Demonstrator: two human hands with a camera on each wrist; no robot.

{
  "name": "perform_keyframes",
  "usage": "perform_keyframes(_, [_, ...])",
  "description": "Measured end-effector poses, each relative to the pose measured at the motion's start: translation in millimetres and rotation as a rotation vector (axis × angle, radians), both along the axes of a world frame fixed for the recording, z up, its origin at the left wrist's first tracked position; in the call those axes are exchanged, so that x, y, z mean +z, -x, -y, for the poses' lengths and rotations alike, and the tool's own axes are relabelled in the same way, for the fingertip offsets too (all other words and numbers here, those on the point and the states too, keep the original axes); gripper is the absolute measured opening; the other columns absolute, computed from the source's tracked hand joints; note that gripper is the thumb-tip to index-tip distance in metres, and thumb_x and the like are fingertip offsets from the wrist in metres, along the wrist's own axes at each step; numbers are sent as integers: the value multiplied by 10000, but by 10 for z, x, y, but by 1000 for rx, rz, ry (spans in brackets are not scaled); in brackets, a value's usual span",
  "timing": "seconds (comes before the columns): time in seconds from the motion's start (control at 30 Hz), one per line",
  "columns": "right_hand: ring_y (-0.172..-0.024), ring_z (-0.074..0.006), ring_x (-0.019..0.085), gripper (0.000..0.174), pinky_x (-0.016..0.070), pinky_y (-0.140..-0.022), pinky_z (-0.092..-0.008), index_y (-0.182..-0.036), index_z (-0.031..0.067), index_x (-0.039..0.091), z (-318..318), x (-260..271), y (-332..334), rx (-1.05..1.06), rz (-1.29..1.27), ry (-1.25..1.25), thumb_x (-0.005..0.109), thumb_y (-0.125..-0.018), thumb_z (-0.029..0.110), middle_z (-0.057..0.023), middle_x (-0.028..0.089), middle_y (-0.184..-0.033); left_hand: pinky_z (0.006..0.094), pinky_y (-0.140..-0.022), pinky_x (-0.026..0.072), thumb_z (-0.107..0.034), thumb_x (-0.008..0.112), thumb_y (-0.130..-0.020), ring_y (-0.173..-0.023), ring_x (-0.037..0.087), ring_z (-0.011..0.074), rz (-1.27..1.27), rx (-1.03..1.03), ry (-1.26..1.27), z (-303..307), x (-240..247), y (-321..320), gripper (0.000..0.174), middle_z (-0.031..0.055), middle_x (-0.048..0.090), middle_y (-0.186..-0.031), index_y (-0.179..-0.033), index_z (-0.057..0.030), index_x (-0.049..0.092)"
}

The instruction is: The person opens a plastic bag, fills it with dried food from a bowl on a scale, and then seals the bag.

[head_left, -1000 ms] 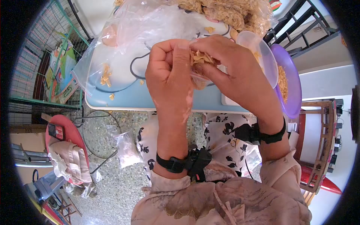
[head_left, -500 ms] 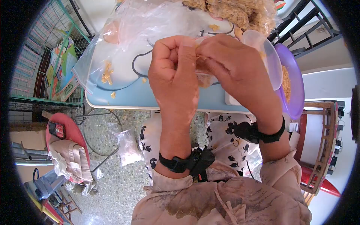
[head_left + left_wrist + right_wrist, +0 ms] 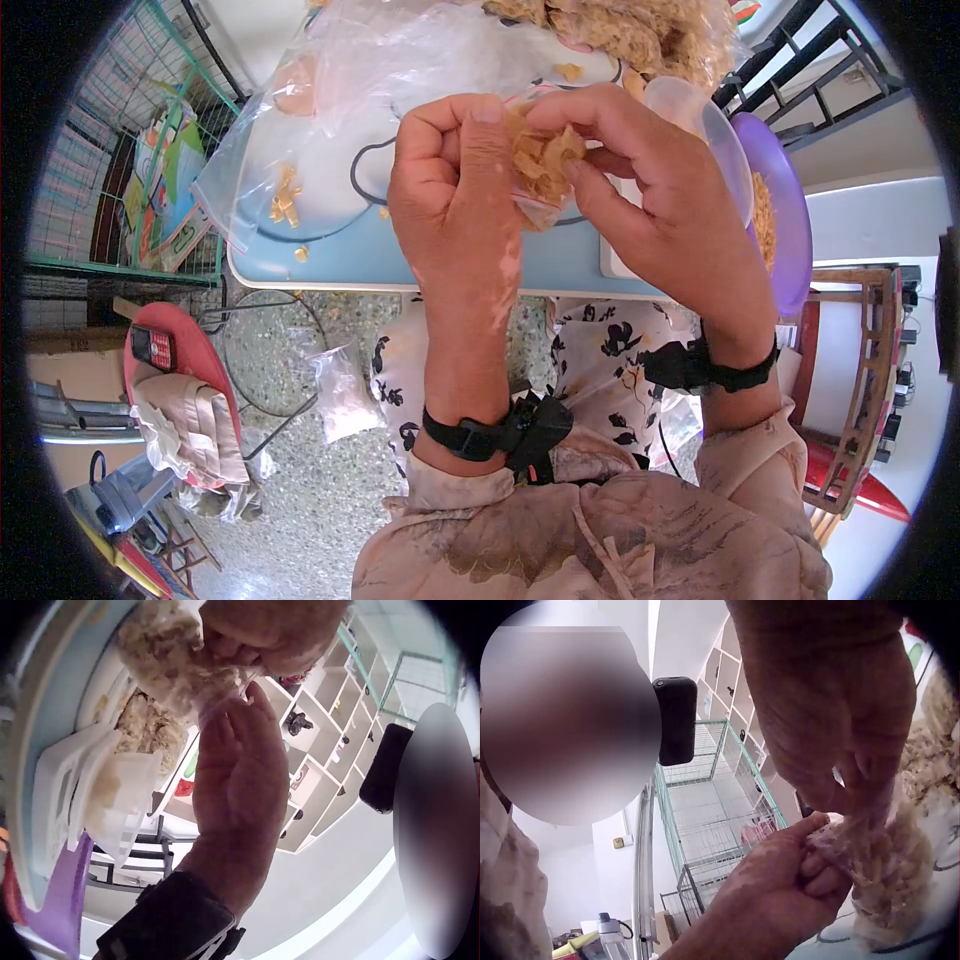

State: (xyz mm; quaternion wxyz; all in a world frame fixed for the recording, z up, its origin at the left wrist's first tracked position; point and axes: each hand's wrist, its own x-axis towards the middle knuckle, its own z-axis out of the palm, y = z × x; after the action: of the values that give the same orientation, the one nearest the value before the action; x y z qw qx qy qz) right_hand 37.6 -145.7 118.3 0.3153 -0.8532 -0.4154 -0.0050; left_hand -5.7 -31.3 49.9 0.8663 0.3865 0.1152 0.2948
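Note:
A small clear zip bag point(image 3: 538, 212) with a red line near its mouth is held up over the table, bulging with thin tan dried flakes point(image 3: 543, 165). My left hand point(image 3: 455, 185) grips the bag's edge between thumb and curled fingers. At the mouth, my right hand point(image 3: 655, 165) pinches flakes sticking out, forefinger above and thumb below. Seen from the right wrist, the filled bag point(image 3: 892, 889) hangs beneath both hands. In the left wrist view, the right hand's point(image 3: 244, 765) fingertips are at the gathered bag neck.
Behind the hands lies a big heap of flakes point(image 3: 650, 45) in plastic. A clear tub point(image 3: 725, 150) and a purple basin point(image 3: 785, 220) with flakes stand at right. Crumpled plastic point(image 3: 400, 60) and loose flakes point(image 3: 285, 195) are on the table point(image 3: 400, 275) at left.
The right fingers, pressed together at the bag's mouth half a second ago, have spread and shifted slightly right. More flakes now show there. The left hand keeps its grip.

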Motion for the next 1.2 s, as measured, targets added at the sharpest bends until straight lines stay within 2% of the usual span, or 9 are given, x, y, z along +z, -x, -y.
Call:
perform_keyframes(0.07, [-889, -272, 641, 255, 515, -741, -344, -1099, 18, 586, -19, -77, -21, 11, 73, 48, 560, -846, -2, -127, 639, -1029, 155, -569, 424, -150, 573, -954, -662, 536, 19, 32, -16, 8, 10, 2, -3, 148, 20, 630, -800, -984, -6, 554])
perform_keyframes(0.13, [-879, -302, 637, 253, 510, -736, -359, -1097, 16, 582, -53, -182, -49, 26, 147, 94, 551, -847, -4, -138, 639, -1005, 166, -467, 335, -242, 627, -922, -604, 498, 19, -32, 5, -46, 26, 15, -18, 197, -27, 592, -752, -972, -55, 594])
perform_keyframes(0.3, [-864, -362, 611, 210, 498, -731, -382, -1045, 24, 586, -93, -233, -73, 73, 237, -7, 536, -843, -2, -151, 633, -979, 169, -456, 331, -236, 624, -924, -589, 504, 23, 7, -7, -25, 21, -44, -38, 188, -22, 601, -751, -968, -56, 592])
perform_keyframes(0.4, [-875, -317, 634, 237, 516, -733, -352, -1065, 25, 594, -75, -131, -62, 54, 285, 92, 559, -834, -19, -134, 641, -1009, 167, -459, 334, -233, 622, -926, -590, 509, 26, 27, -2, -7, 24, -42, -38, 190, -20, 602, -753, -972, -51, 590])
perform_keyframes(0.6, [-864, -205, 657, 343, 550, -719, -280, -1120, 41, 602, -62, -66, 18, 4, 277, 17, 654, -787, -24, -97, 642, -1046, 170, -474, 347, -231, 618, -928, -598, 501, 32, 28, 18, 51, 32, -8, -53, 191, -24, 584, -748, -969, -47, 585])
perform_keyframes(0.83, [-827, -197, 657, 331, 549, -689, -262, -1101, 47, 605, -119, -115, 31, -101, 320, -65, 681, -783, -4, -96, 640, -1014, 179, -497, 365, -221, 608, -934, -616, 485, 26, 13, 0, 73, -1, 3, -22, 179, -27, 555, -743, -967, -47, 579])
perform_keyframes(1.03, [-809, -197, 644, 173, 520, -646, -273, -939, 40, 641, -105, -121, 11, -31, 387, -51, 697, -776, 27, -88, 635, -978, 177, -490, 366, -212, 605, -935, -604, 485, 30, 57, 13, 52, -4, -39, -41, 170, -33, 552, -732, -969, -48, 576])
perform_keyframes(1.1, [-789, -244, 629, 104, 499, -642, -306, -880, 31, 640, -115, -122, -3, -26, 427, 27, 677, -782, 33, -87, 621, -943, 177, -496, 373, -215, 606, -934, -609, 491, 32, 34, 6, 58, -7, -25, -31, 176, -33, 552, -734, -969, -45, 575])
perform_keyframes(1.2, [-776, -289, 610, 119, 489, -653, -332, -911, 33, 638, -122, -181, -52, -31, 372, 135, 653, -793, 40, -96, 610, -904, 177, -507, 388, -222, 609, -934, -620, 505, 38, -3, -15, 40, 2, -34, -36, 186, -30, 557, -738, -967, -42, 574])
